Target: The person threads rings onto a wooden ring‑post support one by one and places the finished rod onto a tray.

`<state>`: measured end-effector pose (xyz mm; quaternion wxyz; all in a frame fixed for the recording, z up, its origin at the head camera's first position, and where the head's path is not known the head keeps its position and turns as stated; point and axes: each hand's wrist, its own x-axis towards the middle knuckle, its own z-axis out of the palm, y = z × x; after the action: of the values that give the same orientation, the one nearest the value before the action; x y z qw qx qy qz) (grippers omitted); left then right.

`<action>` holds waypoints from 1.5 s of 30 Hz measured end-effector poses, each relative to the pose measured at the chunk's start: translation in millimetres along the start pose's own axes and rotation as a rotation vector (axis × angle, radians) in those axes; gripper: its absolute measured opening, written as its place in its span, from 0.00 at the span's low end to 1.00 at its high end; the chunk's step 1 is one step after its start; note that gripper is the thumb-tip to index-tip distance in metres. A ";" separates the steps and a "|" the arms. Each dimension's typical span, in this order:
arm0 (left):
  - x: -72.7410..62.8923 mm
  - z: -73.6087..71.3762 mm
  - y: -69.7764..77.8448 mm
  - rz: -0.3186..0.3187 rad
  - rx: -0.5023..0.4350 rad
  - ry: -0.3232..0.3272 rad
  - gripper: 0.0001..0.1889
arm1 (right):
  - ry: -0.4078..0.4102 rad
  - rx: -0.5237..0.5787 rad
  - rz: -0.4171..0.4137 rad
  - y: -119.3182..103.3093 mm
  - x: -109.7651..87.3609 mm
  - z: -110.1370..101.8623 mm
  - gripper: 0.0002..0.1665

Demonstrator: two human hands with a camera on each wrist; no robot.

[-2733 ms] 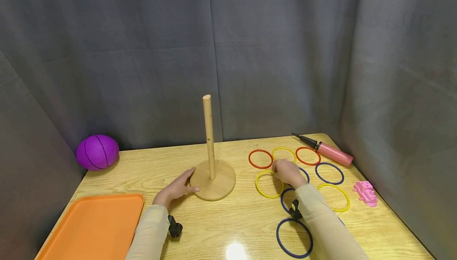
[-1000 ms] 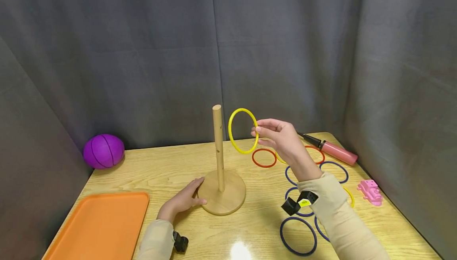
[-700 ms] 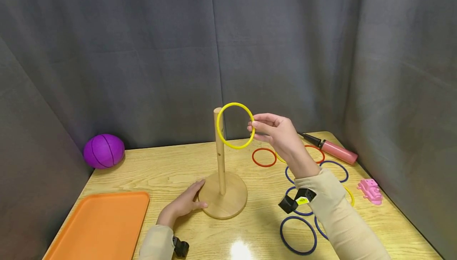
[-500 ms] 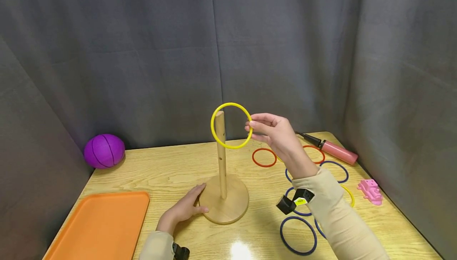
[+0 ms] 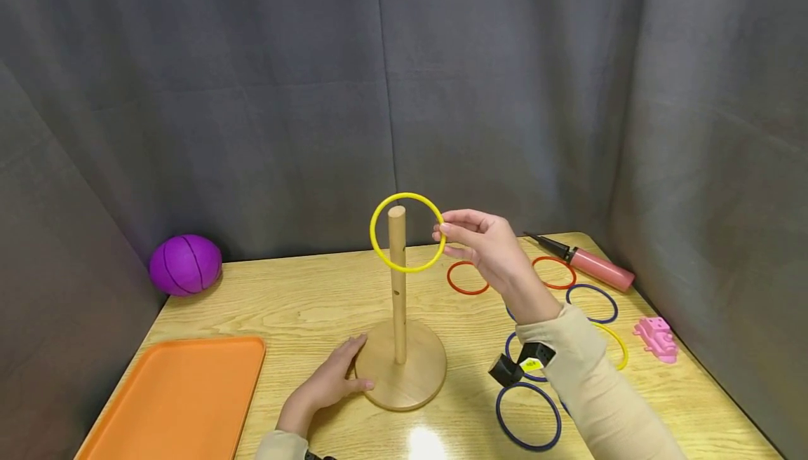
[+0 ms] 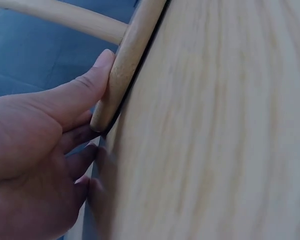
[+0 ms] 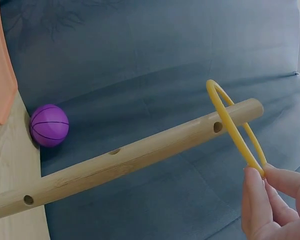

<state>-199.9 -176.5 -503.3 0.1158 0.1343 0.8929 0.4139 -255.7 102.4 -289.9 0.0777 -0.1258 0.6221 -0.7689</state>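
My right hand (image 5: 492, 246) pinches a yellow ring (image 5: 407, 271) between thumb and fingertips. The ring is tilted and encircles the upper end of the upright post on a wooden stand (image 5: 400, 299); in the right wrist view, part of the ring (image 7: 230, 125) crosses in front of the post (image 7: 140, 155) and part goes behind it. At the left edge of the stand's round base (image 5: 419, 376), my left hand (image 5: 328, 383) grips the rim. The left wrist view has the thumb on the upper side of the base (image 6: 125, 65), with fingers curled at its edge.
Red, blue and yellow rings lie on the table at right, including a blue ring (image 5: 528, 449) in front and a red ring (image 5: 468, 292) behind. Further right are a pink hand pump (image 5: 600, 268) and a pink toy (image 5: 656, 339). Left are an orange tray (image 5: 183, 397) and purple ball (image 5: 186, 265).
My right hand has picked the yellow ring up from the table, carried it left and brought it round the post top. The stand and left hand have shifted slightly nearer to me.
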 end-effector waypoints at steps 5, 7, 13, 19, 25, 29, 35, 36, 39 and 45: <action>-0.5 2.8 -5.2 0.013 -0.003 0.030 0.47 | -0.009 -0.009 0.025 9.8 -3.1 -2.6 0.07; -0.1 3.5 -7.0 0.025 -0.009 0.040 0.47 | -0.013 -0.019 0.034 14.6 -4.1 -3.8 0.07; -0.6 5.1 -8.0 0.049 -0.024 0.052 0.47 | -0.023 -0.050 0.071 32.6 -6.7 -7.1 0.07; -2.9 6.9 -10.6 0.048 -0.023 0.058 0.46 | -0.026 -0.106 0.103 57.5 -8.2 -8.6 0.08; -4.4 8.6 -13.2 0.063 -0.002 0.053 0.49 | -0.053 -0.210 0.119 90.9 -8.3 -11.6 0.16; -4.6 8.5 -13.2 0.069 0.000 0.044 0.51 | -0.054 -0.259 0.156 115.1 -7.4 -15.1 0.17; -5.9 8.2 -11.0 0.070 0.006 0.040 0.52 | -0.028 -0.296 0.212 147.6 -6.6 -19.1 0.15; -6.3 8.2 -10.5 0.069 0.005 0.040 0.52 | -0.027 -0.300 0.215 152.5 -6.6 -19.5 0.15; -7.1 8.3 -9.8 0.066 -0.002 0.040 0.52 | -0.033 -0.297 0.233 165.3 -6.9 -19.3 0.14; -7.3 8.1 -11.5 0.062 -0.007 0.036 0.53 | -0.062 -0.312 0.264 183.9 -8.1 -16.1 0.14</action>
<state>-192.2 -180.4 -516.6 0.0874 0.1543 0.8888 0.4226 -259.3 80.4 -473.3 0.1765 -0.0772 0.7421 -0.6420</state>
